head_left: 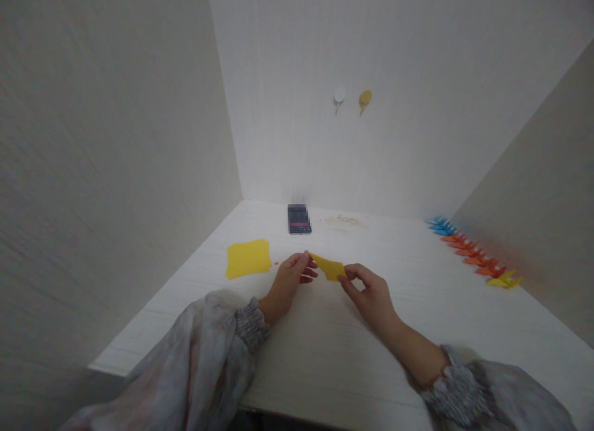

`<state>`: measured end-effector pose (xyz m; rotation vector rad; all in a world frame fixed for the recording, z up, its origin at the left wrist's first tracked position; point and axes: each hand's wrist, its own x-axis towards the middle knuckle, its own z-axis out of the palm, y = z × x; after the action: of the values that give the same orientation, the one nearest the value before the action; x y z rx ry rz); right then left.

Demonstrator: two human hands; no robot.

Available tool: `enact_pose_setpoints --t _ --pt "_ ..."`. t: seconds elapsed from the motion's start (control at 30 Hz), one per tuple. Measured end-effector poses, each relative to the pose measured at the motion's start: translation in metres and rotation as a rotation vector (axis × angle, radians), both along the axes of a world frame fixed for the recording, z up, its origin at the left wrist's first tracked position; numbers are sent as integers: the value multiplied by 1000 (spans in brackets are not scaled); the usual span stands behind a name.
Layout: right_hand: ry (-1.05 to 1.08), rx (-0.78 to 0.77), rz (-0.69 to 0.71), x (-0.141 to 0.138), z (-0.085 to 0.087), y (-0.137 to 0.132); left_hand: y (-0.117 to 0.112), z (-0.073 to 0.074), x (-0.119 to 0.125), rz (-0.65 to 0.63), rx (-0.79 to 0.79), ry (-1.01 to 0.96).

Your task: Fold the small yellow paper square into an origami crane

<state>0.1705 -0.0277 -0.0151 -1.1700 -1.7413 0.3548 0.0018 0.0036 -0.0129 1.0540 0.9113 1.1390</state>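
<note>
Between my two hands a small piece of yellow paper (330, 269) is stretched above the white table. My left hand (297, 271) pinches its left corner between thumb and forefinger, the other fingers loosely curled below. At the right end, the thumb and forefinger of my right hand (369, 288) close on the paper's edge. The sheet looks bent or creased; its folds are too small to make out. To the left of my left hand lies a stack of yellow paper sheets (248, 258), with a tiny orange scrap (276, 263) beside it.
A dark phone-like object (299, 220), partly blurred, lies near the back wall. Along the right side runs a row of folded paper birds, blue (442, 226), orange-red (473, 255) and yellow (505, 280). A white hook (339, 96) and a yellow hook (365, 98) are on the wall.
</note>
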Motion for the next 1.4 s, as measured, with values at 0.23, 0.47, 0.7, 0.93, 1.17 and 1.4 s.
enact_pose_setpoints --t 0.23,0.47,0.7,0.93,1.17,1.4 --pt "-362 406 -10 7 6 -1 -4 3 1 -252 -105 -118" --pt "-336 340 125 5 1 -2 0 0 0 -149 -102 -118" --pt "-90 124 87 3 7 -2 -3 2 0 -53 -106 -95" --pt "149 22 213 8 4 6 -5 -3 -1 -346 -49 42" --pt "533 -260 209 -5 4 1 -6 1 2 -350 -15 -7" --pt "418 -475 256 -10 -1 2 -4 -3 1 -251 3 -17"
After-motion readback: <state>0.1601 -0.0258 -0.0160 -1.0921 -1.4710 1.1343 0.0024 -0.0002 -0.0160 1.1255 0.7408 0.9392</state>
